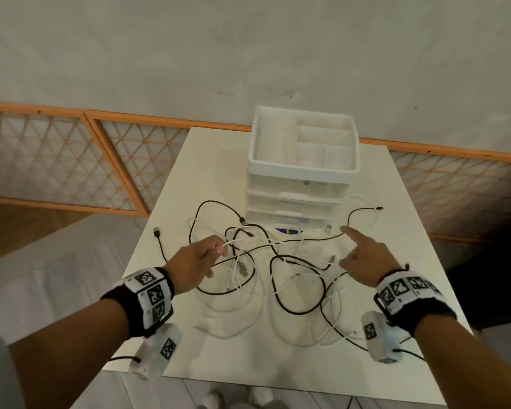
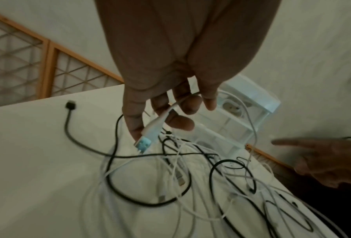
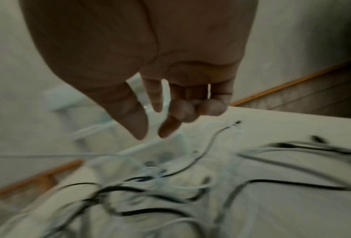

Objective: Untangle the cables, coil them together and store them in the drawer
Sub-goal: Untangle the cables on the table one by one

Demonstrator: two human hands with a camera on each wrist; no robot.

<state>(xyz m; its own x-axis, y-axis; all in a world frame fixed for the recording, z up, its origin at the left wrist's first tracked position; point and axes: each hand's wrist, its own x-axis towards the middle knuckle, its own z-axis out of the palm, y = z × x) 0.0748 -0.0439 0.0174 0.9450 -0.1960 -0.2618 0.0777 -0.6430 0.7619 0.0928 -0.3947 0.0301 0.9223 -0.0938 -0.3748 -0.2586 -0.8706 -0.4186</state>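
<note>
A tangle of black and white cables [image 1: 278, 270] lies spread over the white table [image 1: 207, 178]. My left hand [image 1: 219, 250] hovers over its left side and pinches the plug end of a white cable [image 2: 150, 135] between thumb and fingers [image 2: 180, 124]; the cord trails down into the tangle [image 2: 170, 169]. My right hand [image 1: 355, 250] is above the tangle's right side, index finger stretched toward the drawer unit [image 1: 304, 171], holding nothing. The right wrist view is blurred; the right hand [image 3: 153, 133] shows thumb and index extended and the outer fingers curled.
The white drawer unit [image 2: 252, 103] stands at the back centre of the table, with a divided tray on top. Its bottom drawer [image 1: 289, 231] looks pulled out slightly. A loose black plug [image 1: 156, 231] lies near the left table edge. Orange-framed lattice panels [image 1: 56, 160] line the wall behind.
</note>
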